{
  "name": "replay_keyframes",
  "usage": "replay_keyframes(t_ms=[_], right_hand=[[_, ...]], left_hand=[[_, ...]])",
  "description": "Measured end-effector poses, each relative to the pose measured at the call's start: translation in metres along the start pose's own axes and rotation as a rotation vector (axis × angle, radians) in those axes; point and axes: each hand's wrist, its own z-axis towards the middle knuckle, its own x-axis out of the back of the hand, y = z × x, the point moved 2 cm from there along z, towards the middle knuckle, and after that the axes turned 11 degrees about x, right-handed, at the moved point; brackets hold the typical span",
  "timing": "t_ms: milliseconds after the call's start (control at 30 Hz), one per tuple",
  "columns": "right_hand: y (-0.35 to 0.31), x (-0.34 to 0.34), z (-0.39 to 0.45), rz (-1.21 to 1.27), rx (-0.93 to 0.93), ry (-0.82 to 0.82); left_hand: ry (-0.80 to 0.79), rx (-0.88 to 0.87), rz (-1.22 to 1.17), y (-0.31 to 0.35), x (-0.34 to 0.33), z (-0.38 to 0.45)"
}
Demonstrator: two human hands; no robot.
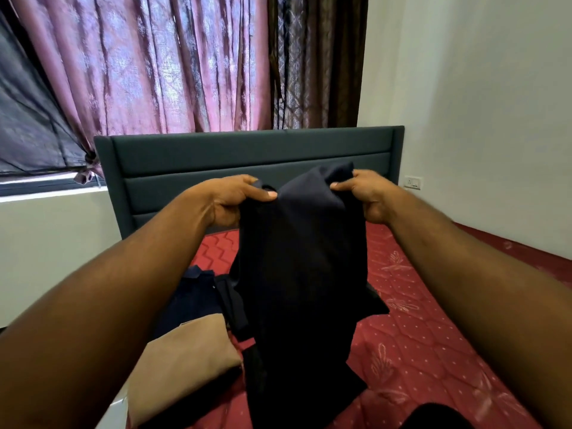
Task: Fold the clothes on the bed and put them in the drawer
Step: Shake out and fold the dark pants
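Observation:
A dark navy garment [300, 274] hangs in the air over the bed, held up by its top edge. My left hand [235, 199] grips the top left corner and my right hand [365, 196] pinches the top right corner. The cloth drops down to the red quilted mattress [433, 335]. On the bed to the left lies a folded tan garment [182, 366]. Behind it sits another dark blue garment [192, 295], partly hidden by the hanging cloth. No drawer is in view.
A dark teal padded headboard [247, 156] stands behind the bed. Pink and brown curtains [185, 63] hang above it. A white wall with a socket [413, 182] is on the right. Something black [433, 418] shows at the bottom edge.

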Motion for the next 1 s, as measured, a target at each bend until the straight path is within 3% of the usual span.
replay_keyframes(t_ms=[100, 233, 433, 533, 700, 833, 933, 1000], right_hand=[[0.0, 0.009, -0.004, 0.134, -0.011, -0.083], [0.008, 0.017, -0.004, 0.204, 0.052, -0.062], [0.022, 0.008, 0.001, 0.244, 0.073, 0.017], [0.024, 0.005, -0.002, 0.214, 0.038, -0.087], [0.014, 0.0, -0.007, 0.281, 0.033, -0.063], [0.001, 0.008, 0.002, 0.422, -0.031, 0.143], [-0.022, 0.012, 0.002, 0.291, -0.119, 0.068], [-0.036, 0.01, -0.002, 0.115, -0.178, -0.014]], left_hand=[[0.199, -0.128, -0.267, 0.001, -0.001, 0.006], [0.077, -0.151, -0.51, 0.009, -0.007, 0.008], [0.299, -0.262, -0.514, 0.023, -0.012, 0.008], [0.35, -0.291, -0.555, 0.019, -0.006, 0.007], [0.411, -0.264, -0.552, 0.017, -0.001, 0.003], [0.439, -0.213, -0.453, 0.032, 0.004, -0.007], [0.307, -0.063, -0.391, 0.044, 0.001, -0.019], [0.308, -0.052, -0.365, 0.049, 0.004, -0.018]])
